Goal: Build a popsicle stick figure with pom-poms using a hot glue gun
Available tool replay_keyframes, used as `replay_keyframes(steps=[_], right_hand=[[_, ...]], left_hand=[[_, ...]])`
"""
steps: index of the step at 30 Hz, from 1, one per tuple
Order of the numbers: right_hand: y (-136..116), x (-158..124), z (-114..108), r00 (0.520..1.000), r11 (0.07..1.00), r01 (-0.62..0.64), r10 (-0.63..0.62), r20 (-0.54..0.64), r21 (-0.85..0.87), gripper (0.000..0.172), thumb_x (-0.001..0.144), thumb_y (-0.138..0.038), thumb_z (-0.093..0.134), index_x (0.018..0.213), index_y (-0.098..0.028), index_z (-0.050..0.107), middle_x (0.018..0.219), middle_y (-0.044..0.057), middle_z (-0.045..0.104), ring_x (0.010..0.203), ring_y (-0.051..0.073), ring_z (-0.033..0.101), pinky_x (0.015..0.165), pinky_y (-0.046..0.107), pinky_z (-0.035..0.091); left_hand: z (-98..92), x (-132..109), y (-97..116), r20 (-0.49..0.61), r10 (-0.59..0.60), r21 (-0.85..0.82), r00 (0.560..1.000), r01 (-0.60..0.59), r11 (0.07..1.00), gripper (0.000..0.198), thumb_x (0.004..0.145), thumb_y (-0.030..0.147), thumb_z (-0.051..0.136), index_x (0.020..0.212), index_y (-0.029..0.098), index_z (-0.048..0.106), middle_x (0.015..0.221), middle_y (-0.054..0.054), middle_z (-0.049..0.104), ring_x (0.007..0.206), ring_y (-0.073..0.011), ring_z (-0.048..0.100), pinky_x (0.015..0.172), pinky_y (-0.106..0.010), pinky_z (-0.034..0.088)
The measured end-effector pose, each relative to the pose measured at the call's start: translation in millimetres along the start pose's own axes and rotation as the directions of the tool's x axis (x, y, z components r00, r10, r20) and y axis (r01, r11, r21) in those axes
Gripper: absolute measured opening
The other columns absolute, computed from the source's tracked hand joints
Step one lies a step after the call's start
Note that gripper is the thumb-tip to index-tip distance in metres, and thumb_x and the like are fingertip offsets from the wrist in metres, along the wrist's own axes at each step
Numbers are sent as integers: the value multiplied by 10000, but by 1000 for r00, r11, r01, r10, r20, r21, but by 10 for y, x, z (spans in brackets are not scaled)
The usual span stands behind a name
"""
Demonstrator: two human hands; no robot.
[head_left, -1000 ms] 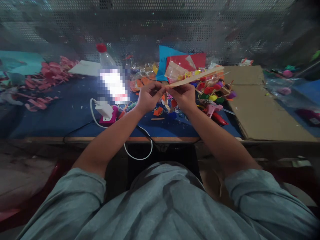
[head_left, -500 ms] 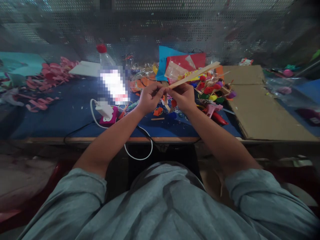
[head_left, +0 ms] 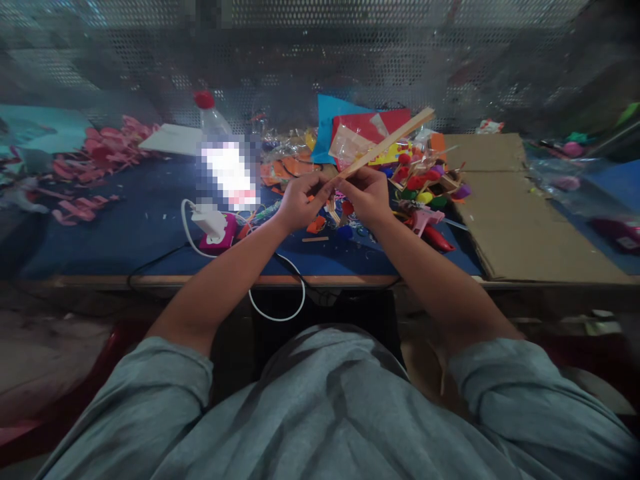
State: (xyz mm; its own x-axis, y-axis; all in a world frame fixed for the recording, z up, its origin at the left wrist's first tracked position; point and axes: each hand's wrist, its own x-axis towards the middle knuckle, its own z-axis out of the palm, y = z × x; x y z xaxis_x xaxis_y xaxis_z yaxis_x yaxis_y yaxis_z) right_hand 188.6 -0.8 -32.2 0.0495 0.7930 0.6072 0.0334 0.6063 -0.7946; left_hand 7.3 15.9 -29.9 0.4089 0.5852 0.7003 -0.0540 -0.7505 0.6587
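A long, thin wooden strip [head_left: 395, 137] slants up and to the right above the blue-topped table. My left hand [head_left: 304, 200] pinches its near end between thumb and fingers. Close beside it, my right hand [head_left: 367, 195] is closed on the same strip a little further along, thumb on the near side. The two sets of fingertips almost meet, so the strip's tip is mostly hidden. Below the hands lie small wooden sticks [head_left: 332, 215], an orange scrap [head_left: 317, 225] and one flat stick [head_left: 315, 239].
A pile of coloured pompoms and sticks [head_left: 424, 180] lies right of my hands, near a pink glue gun [head_left: 426, 217]. Flattened cardboard [head_left: 535, 220] covers the right side. On the left are a red-capped bottle [head_left: 214, 120], a magenta power socket [head_left: 226, 230] and pink pieces [head_left: 100, 153].
The strip's far end has tilted up and slightly to the left. Both hands have stayed nearly in place, still gripping the strip.
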Motion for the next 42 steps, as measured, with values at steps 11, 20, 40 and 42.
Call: replay_keyframes(steps=[11, 20, 40, 42], right_hand=[[14, 5, -12, 1000, 1000, 18, -18, 10, 14, 559, 745, -786, 884, 794, -245, 753, 753, -23, 712, 685, 134, 658, 683, 315, 586], [-8, 3, 11, 1000, 1000, -3, 3, -16, 19, 589, 697, -815, 895, 794, -251, 758, 769, -20, 746, 712, 147, 683, 714, 334, 615], [-22, 0, 16, 1000, 993, -22, 21, 9, 118, 555, 694, -768, 929, 813, -247, 778, 806, -18, 764, 756, 143, 698, 764, 322, 611], [-22, 4, 16, 1000, 993, -20, 20, 1, 117, 568, 695, -791, 913, 807, -249, 783, 790, -20, 758, 748, 140, 690, 762, 322, 604]], left_hand=[[-3, 8, -7, -38, -25, -33, 999, 23, 999, 467, 975, 649, 759, 851, 200, 724, 738, -21, 664, 664, -108, 596, 621, -273, 466], [-4, 6, -10, -59, -19, 4, 998, 20, 1000, 426, 991, 615, 754, 874, 205, 728, 766, -19, 693, 672, -103, 608, 629, -264, 470], [-16, -9, -74, -31, 28, 72, 999, -26, 997, 465, 1042, 614, 659, 823, 205, 625, 725, -12, 596, 660, -120, 533, 609, -279, 439], [-20, -7, -75, -31, 39, 87, 999, -36, 996, 483, 1042, 631, 647, 819, 204, 619, 718, -10, 590, 653, -118, 518, 599, -278, 419]])
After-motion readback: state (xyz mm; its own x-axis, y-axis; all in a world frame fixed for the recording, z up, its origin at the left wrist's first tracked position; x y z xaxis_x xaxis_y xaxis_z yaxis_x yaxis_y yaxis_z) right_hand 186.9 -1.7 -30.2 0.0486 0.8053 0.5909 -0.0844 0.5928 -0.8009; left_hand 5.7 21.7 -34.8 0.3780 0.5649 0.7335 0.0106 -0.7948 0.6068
